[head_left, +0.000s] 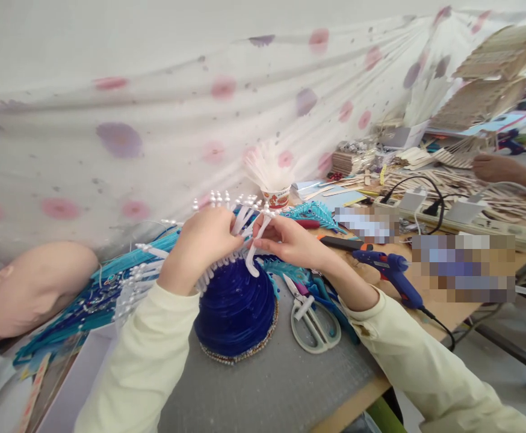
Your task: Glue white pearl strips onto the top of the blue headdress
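Note:
A dark blue dome-shaped headpiece (238, 307) with a beaded lower rim stands on the grey cutting mat (227, 397). White pearl-tipped strips (206, 278) ring its upper part. My left hand (204, 240) is closed at the top of the dome, its fingertips pinching among these strips. To its right, my right hand (290, 242) pinches a single white strip (253, 258) between thumb and fingers; pearls cap its upper end and its lower end bends over the blue surface. White-handled scissors (315, 325) lie on the mat right of the dome.
A blue glue gun (392, 273) lies at right with its cord trailing. Behind stands a paper cup (276, 197) of translucent sticks. At left are a mannequin head (41, 288) and a pale box (82, 373). Another person's hand (498, 168) shows far right, near a power strip (484, 222).

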Motion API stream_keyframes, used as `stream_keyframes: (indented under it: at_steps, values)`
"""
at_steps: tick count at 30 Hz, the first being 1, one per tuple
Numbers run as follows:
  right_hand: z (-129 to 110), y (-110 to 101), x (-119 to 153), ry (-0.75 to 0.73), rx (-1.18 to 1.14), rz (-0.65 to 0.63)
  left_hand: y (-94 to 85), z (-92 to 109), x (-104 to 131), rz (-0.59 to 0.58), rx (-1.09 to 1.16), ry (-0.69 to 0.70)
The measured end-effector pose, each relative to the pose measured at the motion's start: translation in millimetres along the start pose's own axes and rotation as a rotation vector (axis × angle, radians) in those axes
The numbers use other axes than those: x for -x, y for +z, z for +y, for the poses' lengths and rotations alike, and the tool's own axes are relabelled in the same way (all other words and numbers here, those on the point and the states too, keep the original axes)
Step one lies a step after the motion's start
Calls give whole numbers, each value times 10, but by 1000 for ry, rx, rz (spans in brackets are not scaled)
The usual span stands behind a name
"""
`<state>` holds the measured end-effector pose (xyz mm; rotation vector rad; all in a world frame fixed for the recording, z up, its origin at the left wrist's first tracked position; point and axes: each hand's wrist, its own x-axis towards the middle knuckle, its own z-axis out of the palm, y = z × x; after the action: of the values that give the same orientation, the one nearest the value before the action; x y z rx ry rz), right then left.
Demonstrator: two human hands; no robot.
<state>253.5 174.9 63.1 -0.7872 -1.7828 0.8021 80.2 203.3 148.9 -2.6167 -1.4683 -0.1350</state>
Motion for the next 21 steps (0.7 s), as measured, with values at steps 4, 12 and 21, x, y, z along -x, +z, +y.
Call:
stream_keyframes:
  at_steps: [4,12,21]
  values:
    - [45,33,-104,26,35,80,4,-129,14,-7,114,18]
    - [67,89,-283,125,45,107,55,-257,104,22,261,37]
    - [90,153,-336,126,196,142,80,-254,129,25,322,17]
